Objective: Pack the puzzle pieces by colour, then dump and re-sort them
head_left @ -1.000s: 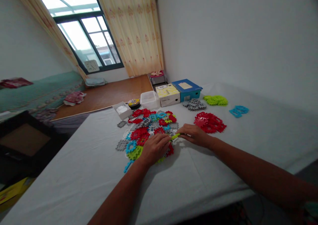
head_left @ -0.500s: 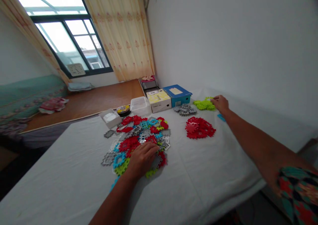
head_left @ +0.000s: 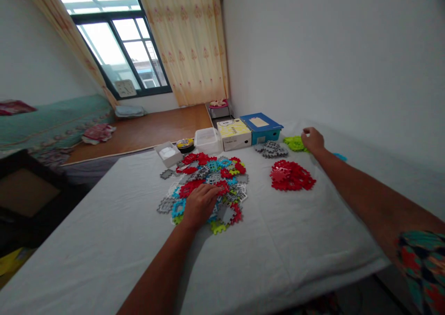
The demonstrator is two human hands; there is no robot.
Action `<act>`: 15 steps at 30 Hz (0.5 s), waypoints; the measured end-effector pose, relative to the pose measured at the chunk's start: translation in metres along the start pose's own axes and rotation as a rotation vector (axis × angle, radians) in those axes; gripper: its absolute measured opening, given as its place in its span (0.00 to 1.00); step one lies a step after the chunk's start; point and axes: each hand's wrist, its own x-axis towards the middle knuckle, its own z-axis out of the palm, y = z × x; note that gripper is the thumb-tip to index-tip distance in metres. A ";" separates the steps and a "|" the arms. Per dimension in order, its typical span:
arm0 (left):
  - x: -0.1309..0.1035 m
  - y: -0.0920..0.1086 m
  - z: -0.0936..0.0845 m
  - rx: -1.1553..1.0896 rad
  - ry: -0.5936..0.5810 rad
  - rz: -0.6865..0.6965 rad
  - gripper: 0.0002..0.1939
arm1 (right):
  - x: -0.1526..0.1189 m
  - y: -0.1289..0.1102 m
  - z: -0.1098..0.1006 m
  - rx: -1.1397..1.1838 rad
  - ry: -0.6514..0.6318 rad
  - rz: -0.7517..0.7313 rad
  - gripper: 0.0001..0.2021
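Note:
My left hand (head_left: 200, 204) rests on a mixed pile of notched plastic building pieces (head_left: 191, 188) in red, blue, grey, white and lime green. Its fingers stretch forward, their tips at a red piece (head_left: 222, 187); what lies under the palm is hidden. Farther off to the right, my right hand (head_left: 314, 141) is over the right end of a lime green heap (head_left: 293, 143). A small gap shows between its thumb and bent forefinger, with no piece visible between them. Nearby lie a red heap (head_left: 292, 176) and a grey heap (head_left: 271, 149).
Along the table's far edge stand a small white box (head_left: 167, 154), a round yellow-and-black tin (head_left: 185, 144), a clear plastic tub (head_left: 207, 141), a yellow-white box (head_left: 234, 134) and a blue box (head_left: 262, 127). A blue piece (head_left: 340, 157) lies behind my right forearm. A wall borders the right side.
The view has shifted, so the table's contents appear farther right. My left hand has moved forward over the mixed pile. My right hand now covers the lime green heap's right end.

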 end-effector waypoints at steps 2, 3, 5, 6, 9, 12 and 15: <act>-0.001 -0.002 0.003 0.002 -0.014 -0.030 0.13 | -0.012 -0.023 0.011 0.044 -0.080 -0.049 0.12; -0.001 -0.002 0.004 0.001 -0.024 -0.040 0.13 | -0.022 -0.038 0.016 0.085 -0.146 -0.107 0.11; -0.001 -0.003 0.006 -0.005 -0.046 -0.052 0.13 | -0.047 -0.072 0.026 0.195 -0.316 -0.313 0.10; -0.001 -0.003 0.007 -0.008 -0.051 -0.053 0.13 | -0.061 -0.089 0.030 0.238 -0.393 -0.447 0.10; -0.001 -0.003 0.005 -0.010 -0.037 -0.046 0.13 | -0.098 -0.137 0.041 0.229 -0.492 -0.794 0.10; -0.001 -0.002 0.001 -0.004 -0.017 -0.048 0.12 | -0.116 -0.165 0.050 0.063 -0.446 -0.894 0.11; -0.002 -0.002 -0.002 -0.003 -0.018 -0.057 0.12 | -0.119 -0.176 0.057 -0.093 -0.420 -0.884 0.11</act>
